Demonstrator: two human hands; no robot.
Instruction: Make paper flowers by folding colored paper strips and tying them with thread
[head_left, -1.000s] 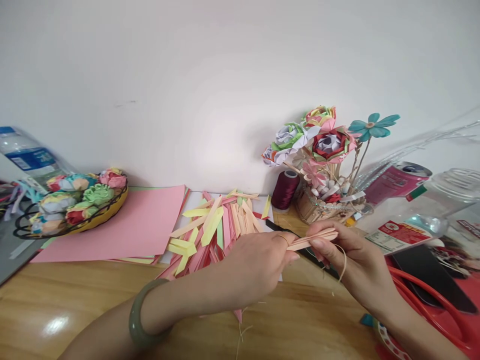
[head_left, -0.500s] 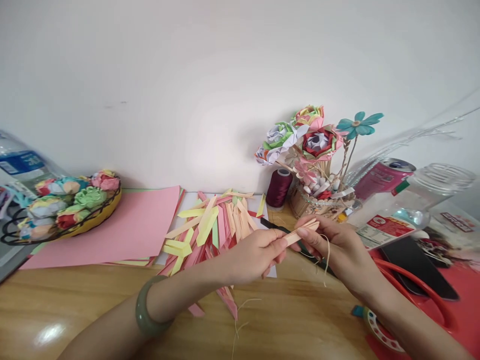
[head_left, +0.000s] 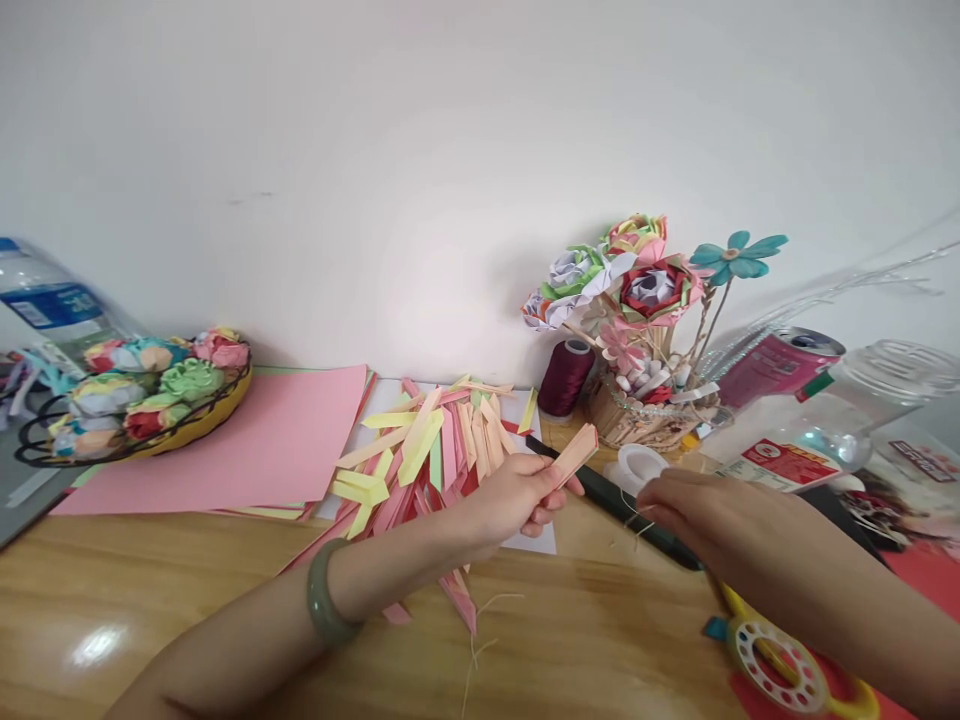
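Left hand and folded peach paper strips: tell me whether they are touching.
Touching. The head view shows it: the left hand pinches the folded peach paper strips, with no gap at the grip and their free ends jutting past it.

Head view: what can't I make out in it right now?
All in the head view:
Right hand: its own back hides whether it grips anything.
White ring: partly hidden behind that hand.
Folded paper strips: lower ends covered by the left hand.
Bottle: side cut off by the left edge.
Red label: fine print too small.
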